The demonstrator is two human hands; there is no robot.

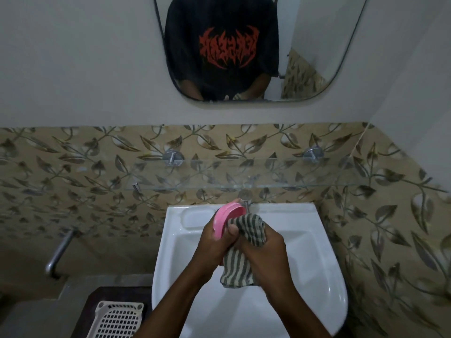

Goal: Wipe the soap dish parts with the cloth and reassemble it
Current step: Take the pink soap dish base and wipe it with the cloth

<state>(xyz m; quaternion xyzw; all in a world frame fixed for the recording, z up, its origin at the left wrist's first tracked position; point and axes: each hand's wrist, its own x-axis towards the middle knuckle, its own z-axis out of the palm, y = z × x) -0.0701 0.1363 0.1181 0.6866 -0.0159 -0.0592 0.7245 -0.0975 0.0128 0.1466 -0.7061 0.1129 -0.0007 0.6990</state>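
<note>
A pink oval soap dish part [225, 217] is held on edge over the white basin [305, 240]. My left hand [214, 242] grips its lower end, thumb pressed against its inner face. A grey and white striped cloth [240, 262] is bunched in my right hand [264, 252]. The cloth's upper fold [251, 224] lies against the dish's hollow side, and its lower end hangs down into the basin. I see no other soap dish part.
A glass shelf [244, 176] on two metal brackets runs across the tiled wall above the basin, with a mirror [305, 57] higher up. A metal tap [58, 252] juts out at the left. A pale plastic basket [117, 320] sits at the lower left.
</note>
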